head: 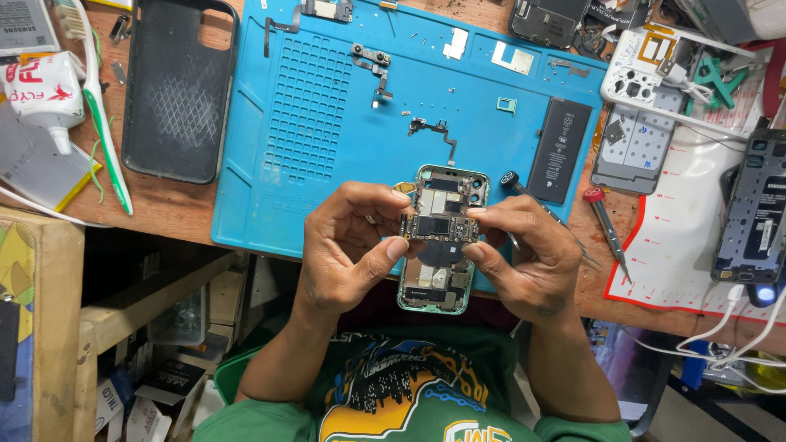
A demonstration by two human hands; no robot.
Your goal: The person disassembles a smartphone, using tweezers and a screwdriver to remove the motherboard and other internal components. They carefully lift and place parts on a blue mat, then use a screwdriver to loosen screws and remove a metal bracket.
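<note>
An opened green phone body [440,290] lies at the near edge of a blue repair mat [327,123], its insides exposed. Just above it I hold a small dark circuit board [440,227] between both hands. My left hand [352,245] pinches the board's left end with thumb and fingers. Gripping the right end is my right hand [520,254], which also has a black-tipped screwdriver [532,200] tucked under its fingers. The hands hide the middle of the phone body.
On the mat lie a black battery [559,149], flex cables [434,131], small metal shields and screws. A black phone case [176,90] and glue tube [49,90] sit left. A red-handled screwdriver [606,225], another phone [753,213] and parts trays are right.
</note>
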